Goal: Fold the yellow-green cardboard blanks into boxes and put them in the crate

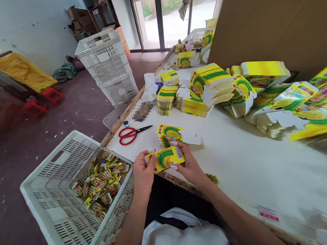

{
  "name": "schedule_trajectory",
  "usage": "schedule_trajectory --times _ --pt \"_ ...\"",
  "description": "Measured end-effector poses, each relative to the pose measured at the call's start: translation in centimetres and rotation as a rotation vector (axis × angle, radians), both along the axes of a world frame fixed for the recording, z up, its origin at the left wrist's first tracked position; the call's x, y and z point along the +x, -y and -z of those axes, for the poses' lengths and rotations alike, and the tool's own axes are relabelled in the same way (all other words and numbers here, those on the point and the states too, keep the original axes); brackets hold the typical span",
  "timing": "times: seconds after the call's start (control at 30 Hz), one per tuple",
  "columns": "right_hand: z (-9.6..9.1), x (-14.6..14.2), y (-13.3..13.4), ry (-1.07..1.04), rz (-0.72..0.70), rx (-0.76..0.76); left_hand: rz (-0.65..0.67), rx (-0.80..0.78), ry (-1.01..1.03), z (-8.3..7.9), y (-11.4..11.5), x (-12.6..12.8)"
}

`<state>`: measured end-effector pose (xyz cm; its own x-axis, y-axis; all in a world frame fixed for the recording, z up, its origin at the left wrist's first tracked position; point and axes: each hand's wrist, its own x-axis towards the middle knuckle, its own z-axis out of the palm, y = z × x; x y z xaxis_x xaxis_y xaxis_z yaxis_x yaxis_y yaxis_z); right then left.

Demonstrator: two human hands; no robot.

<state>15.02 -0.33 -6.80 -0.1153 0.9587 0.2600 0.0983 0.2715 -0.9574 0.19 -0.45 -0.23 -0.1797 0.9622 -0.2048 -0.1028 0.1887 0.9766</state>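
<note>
While left hand (142,175) and right hand (191,167) pinch a yellow carton (165,158), stacks (204,90) crowd the white table (248,179).

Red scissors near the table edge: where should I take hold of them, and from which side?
I'd take the red scissors by the handle loops, coming down from the left, the table-edge side. They lie flat and closed on the white table, loops left, blades pointing right, so the loops offer a blunt grip clear of the points.
</note>
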Motion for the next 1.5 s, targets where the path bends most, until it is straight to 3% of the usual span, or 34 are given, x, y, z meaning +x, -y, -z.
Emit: schedule_trajectory --times 0.1,0.17,0.3,0.37,0.43,0.57,0.73,0.9,0.97,1.03,1.17,1.33,1.5 --pt "0.1 -0.1 -0.5 0.085 -0.076 0.023 -0.019 -0.012 -0.17 0.0 0.1 -1.9" --pt "-0.1 0.5 -1.8 0.166 -0.082 0.041 -0.116 -0.002 -0.358 -0.3 0.1 -4.6" --pt "-0.7 2.8 -5.5 0.45 0.229 0.013 -0.576 0.099 -0.906 -0.9 0.1 -11.8" --pt "-0.7 3.3 -6.9 0.509 0.287 -0.003 -0.684 0.116 -1.09 -0.9 0.1 -14.3" --pt "-0.4 3.3 -7.5 0.524 0.289 -0.012 -0.68 0.132 -1.137 -0.4 0.2 -15.0" --pt "-0.2 2.7 -7.4 0.511 0.312 -0.028 -0.443 0.167 -0.94 1.8 -0.2 -11.8" --pt "-0.9 2.5 -6.4 0.378 0.279 -0.058 -0.146 0.113 -0.384 3.9 -0.6 -5.6" --pt "-1.8 0.4 -2.4 0.153 0.072 -0.068 -0.025 0.187 0.245 2.7 0.0 -0.2" --pt "-2.4 -0.9 -0.5 -0.051 -0.127 -0.125 -0.054 0.18 0.427 1.6 0.0 1.4" --pt "-3.2 -1.9 1.1 -0.199 -0.238 -0.181 -0.135 0.178 0.542 0.6 -0.4 2.4" --pt "-4.5 -2.6 2.0 -0.202 -0.295 -0.181 -0.301 0.169 0.571 0.1 -1.2 2.9" --pt "-3.7 -1.3 0.4 -0.19 -0.113 -0.217 -0.211 0.182 0.379 0.9 -0.8 2.8" --pt "-2.8 0.4 -0.7 -0.027 0.02 -0.078 -0.163 0.166 0.16 2.0 -0.7 1.7"
